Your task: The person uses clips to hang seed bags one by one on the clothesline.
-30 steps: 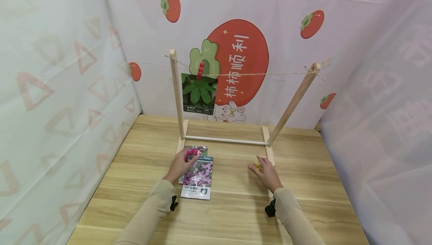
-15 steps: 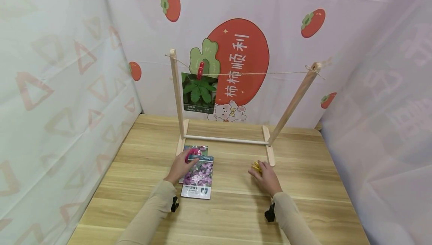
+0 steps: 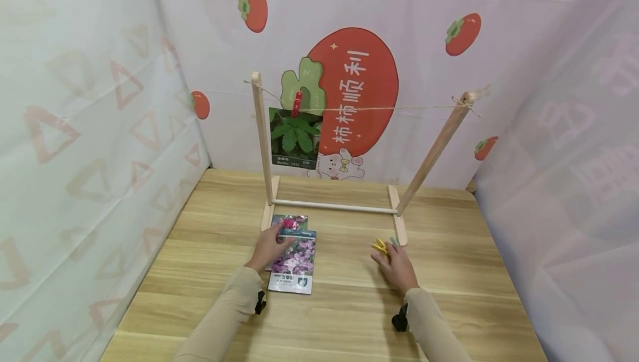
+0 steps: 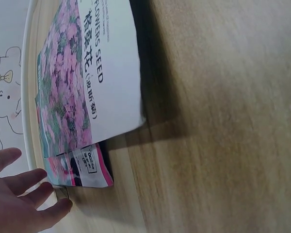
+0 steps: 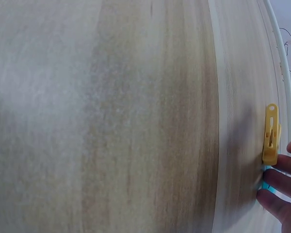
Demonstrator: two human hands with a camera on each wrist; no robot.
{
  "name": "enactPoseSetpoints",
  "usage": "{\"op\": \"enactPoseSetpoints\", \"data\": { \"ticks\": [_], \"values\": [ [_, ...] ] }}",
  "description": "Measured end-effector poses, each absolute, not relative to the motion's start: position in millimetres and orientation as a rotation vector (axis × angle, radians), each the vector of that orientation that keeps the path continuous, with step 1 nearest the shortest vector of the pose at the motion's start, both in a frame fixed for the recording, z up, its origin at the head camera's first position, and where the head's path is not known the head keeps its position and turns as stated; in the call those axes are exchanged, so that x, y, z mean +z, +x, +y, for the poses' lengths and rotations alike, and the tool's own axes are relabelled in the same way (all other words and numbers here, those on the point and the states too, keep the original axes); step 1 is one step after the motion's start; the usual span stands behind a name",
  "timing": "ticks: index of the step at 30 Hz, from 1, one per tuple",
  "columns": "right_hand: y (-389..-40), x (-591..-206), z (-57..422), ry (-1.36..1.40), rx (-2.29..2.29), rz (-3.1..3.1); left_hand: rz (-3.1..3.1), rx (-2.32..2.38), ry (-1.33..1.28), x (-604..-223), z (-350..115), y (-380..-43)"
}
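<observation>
My left hand [image 3: 269,247] lies over the two seed packets, fingers loosely extended by their left edges and thumb across the upper one. That upper packet [image 3: 294,262] shows purple flowers and a white lower band, and partly covers a second packet [image 3: 298,220] with pink flowers. In the left wrist view the fingers [image 4: 26,182] are spread beside the packets. To the right, my right hand [image 3: 397,268] pinches a yellow clothespin [image 3: 380,246] between thumb and fingers, low over the table. A teal clothespin [image 3: 394,241] shows by its fingers, mostly hidden in the right wrist view.
A wooden frame with a left post [image 3: 263,140], a right post [image 3: 434,154] and a string [image 3: 369,108] stands behind the hands. A red clothespin [image 3: 297,104] holds a green-leaf packet [image 3: 296,139] on the string. Printed cloth walls [image 3: 419,146] surround the table [image 3: 344,306].
The right hand has moved slightly down, and more of the yellow clothespin and the teal one now show. The left hand has shifted slightly, uncovering more of the lower packet's top.
</observation>
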State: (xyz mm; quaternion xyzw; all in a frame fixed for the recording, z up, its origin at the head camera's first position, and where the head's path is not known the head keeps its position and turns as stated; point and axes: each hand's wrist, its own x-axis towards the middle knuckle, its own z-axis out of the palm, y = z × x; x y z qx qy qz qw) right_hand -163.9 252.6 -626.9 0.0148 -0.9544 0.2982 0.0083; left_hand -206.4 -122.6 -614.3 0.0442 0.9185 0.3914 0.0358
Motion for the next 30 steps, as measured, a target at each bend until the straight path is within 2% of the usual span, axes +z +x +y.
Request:
{"op": "enactPoseSetpoints", "data": {
  "ticks": [11, 19, 30],
  "values": [
    [-177.7, -633.2, 242.7, 0.124, 0.776, -2.945, 2.901, 1.031, 0.046, -619.5, -115.3, -208.5],
    [-184.4, -633.2, 236.1, 0.096, 0.681, -2.960, 2.960, 0.846, 0.055, -620.0, -109.2, -210.2],
    [-189.2, -642.7, 235.8, 0.107, 0.561, -2.937, 2.974, 0.825, 0.081, -619.2, -109.6, -204.5]
  ]
}}
